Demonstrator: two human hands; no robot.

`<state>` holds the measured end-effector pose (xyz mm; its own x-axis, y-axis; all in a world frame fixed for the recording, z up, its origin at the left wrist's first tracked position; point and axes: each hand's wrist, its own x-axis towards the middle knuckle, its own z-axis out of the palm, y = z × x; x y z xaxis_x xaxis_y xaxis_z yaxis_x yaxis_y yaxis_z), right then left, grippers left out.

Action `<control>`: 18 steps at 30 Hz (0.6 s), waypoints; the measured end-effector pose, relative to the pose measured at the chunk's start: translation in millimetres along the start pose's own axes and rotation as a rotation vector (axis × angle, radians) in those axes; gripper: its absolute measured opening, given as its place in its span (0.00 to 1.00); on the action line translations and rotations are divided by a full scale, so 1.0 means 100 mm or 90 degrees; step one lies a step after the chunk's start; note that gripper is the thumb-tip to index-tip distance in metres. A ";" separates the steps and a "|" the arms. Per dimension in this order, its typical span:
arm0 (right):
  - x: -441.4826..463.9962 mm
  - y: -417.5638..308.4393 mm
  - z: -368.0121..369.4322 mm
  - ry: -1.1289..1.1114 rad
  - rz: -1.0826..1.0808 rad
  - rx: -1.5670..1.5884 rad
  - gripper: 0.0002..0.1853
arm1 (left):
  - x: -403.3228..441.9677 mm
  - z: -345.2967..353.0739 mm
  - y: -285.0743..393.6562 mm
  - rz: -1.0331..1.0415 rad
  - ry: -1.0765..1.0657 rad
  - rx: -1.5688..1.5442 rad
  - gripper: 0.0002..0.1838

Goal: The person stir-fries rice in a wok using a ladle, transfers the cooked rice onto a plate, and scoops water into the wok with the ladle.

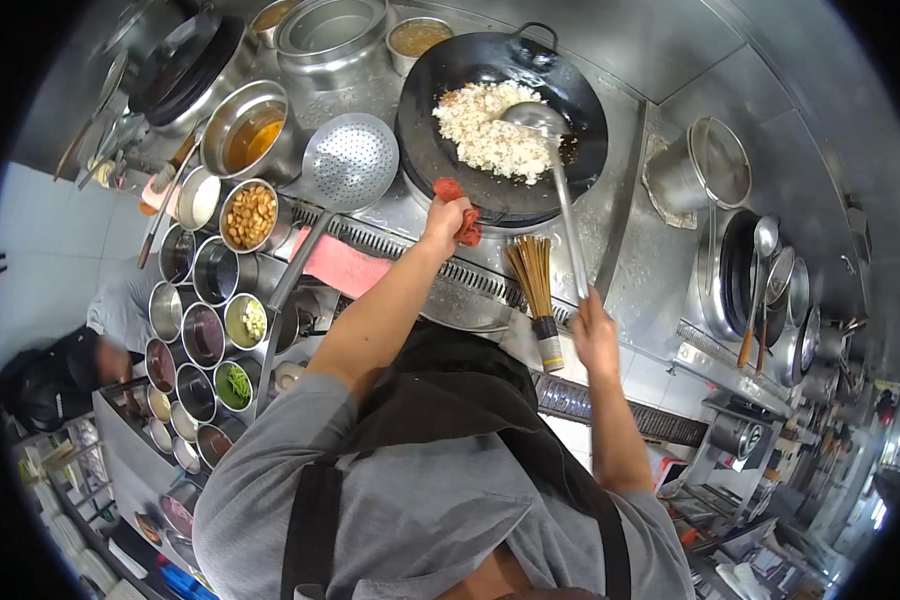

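Two hands on the job, and the wok (582, 105) is where it all happens! Inside it lies the rice (490, 150), a pale, loose heap filling the middle and far part of the bowl, with a browner patch on its far-left edge. Now the ladle (561, 180): its bowl is down in the wok, against the rice on the right side, and its long handle slants out over the near rim. There's the right hand (595, 330), on the near-right side of the wok, fingers closed around the handle's end. And the left hand (447, 217)? Fist closed on a bunched red cloth (468, 235), right at the wok's near rim; whether there's a handle gripped under that cloth, I can't tell.

To my eye this is the stirring stage, rice being worked and broken up. What does the next move call for? A firm left hand to steady the wok, and a ladle sweep low under the heap, turning grains inward without spilling any over the rim. Mind the bamboo brush (532, 270), just outside the wok's near rim, close by that ladle handle! Off the wok's left side rests a perforated skimmer (351, 160).
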<state>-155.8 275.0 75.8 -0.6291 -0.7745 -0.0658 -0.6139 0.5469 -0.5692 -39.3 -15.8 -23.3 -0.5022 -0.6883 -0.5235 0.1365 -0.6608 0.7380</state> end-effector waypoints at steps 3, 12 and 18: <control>-0.46 -0.27 -0.87 -0.067 0.087 -0.023 0.24 | -0.41 0.07 0.19 -0.026 0.039 -0.063 0.02; -0.27 -0.29 -1.05 -0.173 0.076 -0.026 0.21 | -0.69 0.07 0.38 -0.061 -0.069 -0.090 0.07; -0.34 -0.35 -0.52 0.024 -0.080 -0.027 0.22 | -1.57 -0.39 -0.04 -0.042 0.031 -0.055 0.13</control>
<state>-138.1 298.8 140.4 -0.5635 -0.8254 0.0352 -0.7077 0.4603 -0.5360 72.6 83.5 39.1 -0.4713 -0.6548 -0.5909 0.1786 -0.7269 0.6631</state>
